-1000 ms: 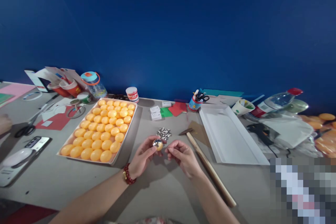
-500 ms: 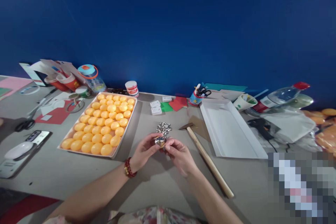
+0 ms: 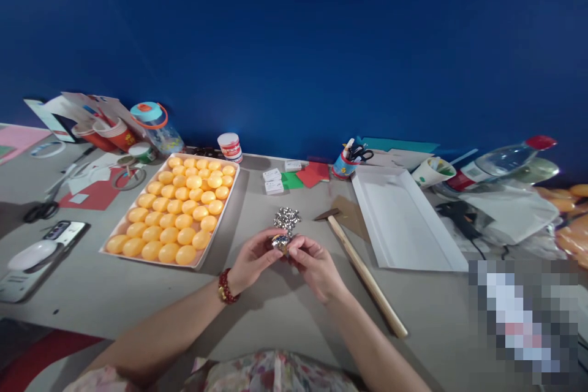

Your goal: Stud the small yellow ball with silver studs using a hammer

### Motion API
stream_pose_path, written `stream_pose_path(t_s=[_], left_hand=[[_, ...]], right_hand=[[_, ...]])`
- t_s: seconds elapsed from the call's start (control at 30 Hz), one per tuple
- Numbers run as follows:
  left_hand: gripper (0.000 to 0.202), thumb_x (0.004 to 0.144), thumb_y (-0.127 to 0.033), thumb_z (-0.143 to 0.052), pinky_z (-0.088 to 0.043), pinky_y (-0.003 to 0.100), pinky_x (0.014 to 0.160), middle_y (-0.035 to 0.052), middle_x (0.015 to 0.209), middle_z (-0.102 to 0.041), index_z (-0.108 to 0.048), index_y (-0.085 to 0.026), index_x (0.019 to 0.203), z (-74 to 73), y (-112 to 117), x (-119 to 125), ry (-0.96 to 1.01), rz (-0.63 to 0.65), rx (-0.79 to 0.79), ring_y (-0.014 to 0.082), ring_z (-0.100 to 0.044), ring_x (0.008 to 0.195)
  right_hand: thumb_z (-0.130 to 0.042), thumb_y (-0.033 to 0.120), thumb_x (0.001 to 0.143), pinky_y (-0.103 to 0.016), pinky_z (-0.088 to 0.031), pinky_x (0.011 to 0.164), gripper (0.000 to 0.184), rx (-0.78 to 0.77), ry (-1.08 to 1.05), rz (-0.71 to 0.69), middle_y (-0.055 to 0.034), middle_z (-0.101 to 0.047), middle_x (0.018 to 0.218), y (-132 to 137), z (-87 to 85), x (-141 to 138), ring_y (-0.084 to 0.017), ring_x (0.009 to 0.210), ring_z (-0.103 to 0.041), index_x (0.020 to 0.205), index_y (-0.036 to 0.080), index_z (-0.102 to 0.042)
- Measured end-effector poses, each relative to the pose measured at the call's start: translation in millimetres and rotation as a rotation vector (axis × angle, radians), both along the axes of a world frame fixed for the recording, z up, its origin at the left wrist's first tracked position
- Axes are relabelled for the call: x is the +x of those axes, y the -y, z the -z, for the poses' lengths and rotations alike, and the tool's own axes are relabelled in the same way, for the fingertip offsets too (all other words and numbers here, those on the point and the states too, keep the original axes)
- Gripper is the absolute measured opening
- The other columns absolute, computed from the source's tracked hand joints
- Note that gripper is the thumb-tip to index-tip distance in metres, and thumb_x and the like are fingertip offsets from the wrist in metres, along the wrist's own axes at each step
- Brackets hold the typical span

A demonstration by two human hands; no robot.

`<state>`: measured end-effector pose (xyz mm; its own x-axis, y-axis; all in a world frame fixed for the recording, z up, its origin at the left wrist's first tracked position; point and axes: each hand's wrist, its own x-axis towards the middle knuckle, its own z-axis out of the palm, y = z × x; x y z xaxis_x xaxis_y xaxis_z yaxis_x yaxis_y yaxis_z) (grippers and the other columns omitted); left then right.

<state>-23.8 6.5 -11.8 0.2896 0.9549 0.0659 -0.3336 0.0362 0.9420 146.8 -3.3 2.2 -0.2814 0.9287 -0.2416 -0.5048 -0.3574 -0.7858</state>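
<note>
Low over the middle of the table, my left hand [image 3: 252,261] is closed around an orange ball [image 3: 280,243] whose visible side is mostly covered in shiny silver thumbtacks. My right hand [image 3: 315,263] touches the ball's right side, thumb and forefinger pinched together; whatever is between them is too small to make out. Just beyond both hands lies a loose heap of silver thumbtacks [image 3: 287,218]. A hammer [image 3: 367,278] with a wooden handle rests to the right of my right hand. Left of my hands is a shallow box [image 3: 201,261] filled with rows of orange balls [image 3: 169,220].
An open white tray [image 3: 408,220] lies right of the hammer. Small white boxes [image 3: 274,187] and red paper [image 3: 313,174] are near the blue wall. A pen cup [image 3: 344,166], a glue gun [image 3: 459,217] and a bottle [image 3: 500,162] stand right; a phone [image 3: 41,257] lies left.
The view has shifted slightly. The ball has turned a little in my left hand, and my right fingertips stay pinched at its side.
</note>
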Motion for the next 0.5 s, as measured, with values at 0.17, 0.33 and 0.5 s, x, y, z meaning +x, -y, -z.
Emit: stream_pose_path(t_s=[0.17, 0.33, 0.5], left_hand=[[0.034, 0.081, -0.028, -0.074, -0.056, 0.028, 0.079, 0.0085, 0.113, -0.070, -0.070, -0.021, 0.113, -0.1, -0.3, 0.1, -0.024, -0.009, 0.002, 0.0191, -0.066, 0.093], [0.033, 0.081, -0.027, -0.074, -0.057, 0.027, 0.079, 0.0092, 0.115, -0.069, -0.070, -0.020, 0.113, 2.0, -0.6, -0.1, -0.034, -0.023, 0.012, 0.0187, -0.066, 0.094], [0.032, 0.081, -0.027, -0.074, -0.056, 0.027, 0.082, 0.0075, 0.115, -0.068, -0.070, -0.023, 0.113, 3.0, -1.3, 0.5, -0.037, -0.024, 0.025, 0.0186, -0.065, 0.096]], right_hand=[[-0.084, 0.034, 0.072, -0.025, -0.042, 0.067, 0.020, -0.003, 0.012, 0.004, 0.0000, -0.067, 0.078, -0.2, -1.6, 0.1, -0.013, 0.070, -0.057, 0.073, 0.019, -0.070], [-0.084, 0.034, 0.071, -0.025, -0.042, 0.067, 0.021, -0.015, 0.018, 0.012, -0.0001, -0.066, 0.077, 0.1, -1.6, 0.0, -0.013, 0.068, -0.054, 0.072, 0.019, -0.069], [-0.081, 0.034, 0.075, -0.026, -0.042, 0.067, 0.020, 0.013, 0.039, 0.010, -0.0008, -0.064, 0.078, 0.0, 0.3, 0.5, -0.014, 0.071, -0.054, 0.075, 0.019, -0.068]])
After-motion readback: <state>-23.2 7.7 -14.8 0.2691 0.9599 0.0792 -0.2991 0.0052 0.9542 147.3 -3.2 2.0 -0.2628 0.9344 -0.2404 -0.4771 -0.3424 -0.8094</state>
